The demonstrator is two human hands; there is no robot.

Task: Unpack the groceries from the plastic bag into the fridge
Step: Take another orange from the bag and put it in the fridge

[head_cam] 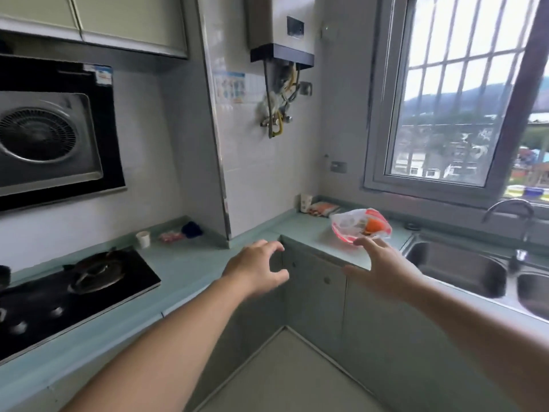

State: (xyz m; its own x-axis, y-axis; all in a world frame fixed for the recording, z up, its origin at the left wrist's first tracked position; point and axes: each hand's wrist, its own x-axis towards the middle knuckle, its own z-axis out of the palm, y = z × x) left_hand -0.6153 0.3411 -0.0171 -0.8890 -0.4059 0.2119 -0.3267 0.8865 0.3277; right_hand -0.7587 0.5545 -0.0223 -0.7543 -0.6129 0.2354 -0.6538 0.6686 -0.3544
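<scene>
Daylight from the barred, grey-framed window [463, 93] on my right fills the kitchen evenly, its sky blown out white. Wide-angle distortion bends the edges of my view, slight blur softens everything, and a sheen lies on the stainless steel sink [463, 272].

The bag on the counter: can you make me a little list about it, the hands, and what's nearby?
bag: plastic bag, red and clear, lying on the counter by the window
inside: something orange; the rest is unclear
right hand: open, reaching, fingertips near the bag's front edge
left hand: fingers loosely curled, holding nothing
nearby: sink to the right, stove to the left
fridge: not in view
</scene>
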